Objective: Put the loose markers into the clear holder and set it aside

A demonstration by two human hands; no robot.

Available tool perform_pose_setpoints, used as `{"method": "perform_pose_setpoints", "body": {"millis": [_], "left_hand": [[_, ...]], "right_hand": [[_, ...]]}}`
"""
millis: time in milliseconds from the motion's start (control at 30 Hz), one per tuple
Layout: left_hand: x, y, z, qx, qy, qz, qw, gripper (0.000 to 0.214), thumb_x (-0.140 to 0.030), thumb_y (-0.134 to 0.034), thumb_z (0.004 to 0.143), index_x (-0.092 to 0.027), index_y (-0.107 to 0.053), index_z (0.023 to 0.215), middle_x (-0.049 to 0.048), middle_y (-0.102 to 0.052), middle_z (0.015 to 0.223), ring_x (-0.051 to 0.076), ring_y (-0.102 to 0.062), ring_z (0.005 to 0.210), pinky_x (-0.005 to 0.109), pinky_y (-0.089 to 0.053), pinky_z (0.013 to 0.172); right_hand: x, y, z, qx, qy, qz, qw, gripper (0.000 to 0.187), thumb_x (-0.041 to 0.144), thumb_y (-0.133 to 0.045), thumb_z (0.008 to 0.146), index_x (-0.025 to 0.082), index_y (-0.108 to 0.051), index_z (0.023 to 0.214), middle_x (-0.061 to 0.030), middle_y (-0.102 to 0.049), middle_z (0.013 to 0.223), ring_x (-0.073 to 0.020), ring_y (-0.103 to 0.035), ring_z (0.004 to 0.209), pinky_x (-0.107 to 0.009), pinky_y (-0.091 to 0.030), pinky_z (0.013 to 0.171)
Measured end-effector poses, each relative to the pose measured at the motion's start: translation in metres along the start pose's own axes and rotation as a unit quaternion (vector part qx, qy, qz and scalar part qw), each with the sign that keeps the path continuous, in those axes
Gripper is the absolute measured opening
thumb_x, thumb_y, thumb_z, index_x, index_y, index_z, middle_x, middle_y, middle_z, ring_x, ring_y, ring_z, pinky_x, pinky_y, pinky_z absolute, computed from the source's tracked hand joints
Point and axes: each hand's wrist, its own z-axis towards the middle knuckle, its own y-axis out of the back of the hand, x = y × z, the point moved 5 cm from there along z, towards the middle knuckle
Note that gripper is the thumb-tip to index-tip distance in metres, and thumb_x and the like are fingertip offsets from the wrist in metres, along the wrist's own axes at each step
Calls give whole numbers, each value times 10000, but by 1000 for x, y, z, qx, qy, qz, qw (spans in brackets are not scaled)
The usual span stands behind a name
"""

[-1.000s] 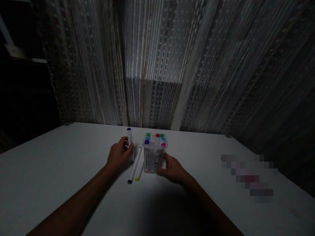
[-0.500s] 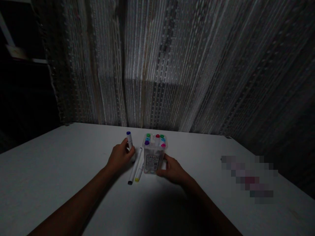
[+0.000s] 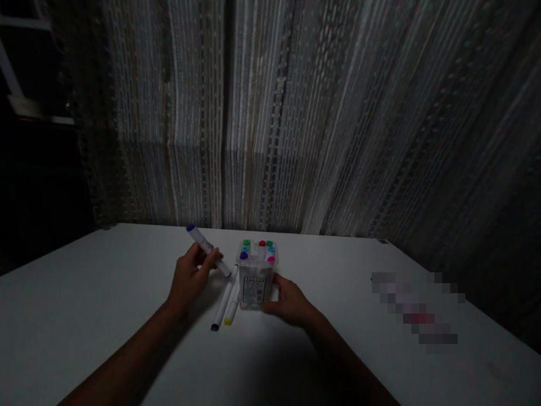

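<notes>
My left hand [image 3: 189,277] grips a white marker with a blue cap [image 3: 205,248], lifted off the table and tilted so the blue end points up and to the left. My right hand [image 3: 288,299] rests against the right side of a clear plastic marker box [image 3: 255,276], which stands upright with several coloured caps showing at its top. Two more white markers lie side by side on the white table [image 3: 84,316] between my hands: one with a dark tip [image 3: 222,299], one with a yellow tip [image 3: 232,306].
A striped curtain [image 3: 296,124] hangs behind the table's far edge. A blurred-out patch [image 3: 416,307] sits on the table to the right. Dark space lies off the table's left side. The room is dim.
My left hand has picked the blue-capped marker up from the table and tilted its cap leftward. The right hand stays on the box. The view has shifted slightly.
</notes>
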Motion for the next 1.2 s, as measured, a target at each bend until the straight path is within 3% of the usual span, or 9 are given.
{"method": "perform_pose_setpoints", "body": {"millis": [100, 167, 300, 433, 533, 667, 867, 1067, 1200], "left_hand": [[-39, 17, 2, -108, -44, -17, 993, 313, -430, -546, 781, -120, -580, 806, 41, -622, 738, 118, -581, 630, 224, -482, 601], [-65, 22, 6, -135, -64, -45, 988, 281, -400, -578, 769, -122, -585, 814, 24, -604, 694, 114, -581, 640, 218, -480, 625], [-96, 3, 20, -39, -43, -107, 993, 326, -399, -654, 683, -135, -558, 848, 27, -621, 744, 124, -582, 641, 240, -494, 618], [-89, -27, 28, 91, -7, 5, 996, 381, -446, -657, 628, -140, -556, 830, 36, -639, 776, 160, -603, 711, 265, -488, 655], [-70, -43, 30, 167, -22, 145, 975, 416, -541, -563, 679, -151, -577, 823, 30, -630, 762, 171, -587, 684, 262, -447, 597], [-52, -47, 33, 187, -18, 258, 948, 518, -638, -511, 636, -173, -608, 842, 34, -627, 815, 194, -569, 677, 287, -413, 595], [-48, -52, 36, 220, 6, 288, 932, 510, -638, -483, 633, -188, -615, 834, 25, -624, 846, 190, -561, 674, 289, -405, 614], [-44, -50, 34, 179, -12, 275, 945, 529, -664, -474, 646, -181, -579, 834, 16, -576, 763, 185, -555, 673, 279, -400, 597], [-50, -53, 30, 170, 4, 215, 962, 540, -646, -491, 620, -169, -581, 858, 31, -585, 828, 188, -563, 700, 284, -426, 610]], "right_hand": [[5, 2, -2, 3, -12, -28, 1000, 594, 302, -723, 574, 190, -566, 1136, -66, -636, 1098, -269, -587, 975, -360, -444, 816], [6, 2, -3, 3, -21, -42, 999, 594, 323, -726, 571, 191, -570, 1128, -64, -640, 1094, -273, -589, 970, -356, -446, 803], [6, 3, -3, 5, -32, -58, 998, 641, 371, -728, 566, 205, -555, 1160, -62, -636, 1112, -270, -591, 982, -346, -447, 800], [9, 2, -6, 19, -22, -71, 997, 665, 427, -731, 564, 230, -548, 1172, -55, -625, 1139, -269, -587, 1011, -346, -449, 819], [8, 2, -8, 30, -42, -100, 994, 667, 464, -727, 559, 228, -551, 1157, -62, -626, 1134, -279, -592, 1004, -355, -459, 809], [9, 2, -9, 35, -39, -124, 991, 689, 544, -700, 570, 230, -539, 1163, -68, -629, 1124, -284, -601, 989, -359, -470, 781], [6, 0, -8, 36, -21, -131, 991, 672, 569, -669, 590, 206, -549, 1143, -95, -641, 1092, -303, -615, 951, -370, -477, 734], [7, 1, -9, 32, -24, -124, 991, 677, 567, -674, 595, 231, -533, 1165, -69, -638, 1098, -279, -614, 957, -349, -471, 741], [7, 1, -9, 37, -32, -130, 990, 648, 564, -674, 594, 222, -549, 1131, -67, -647, 1075, -274, -617, 942, -336, -466, 725]]}}
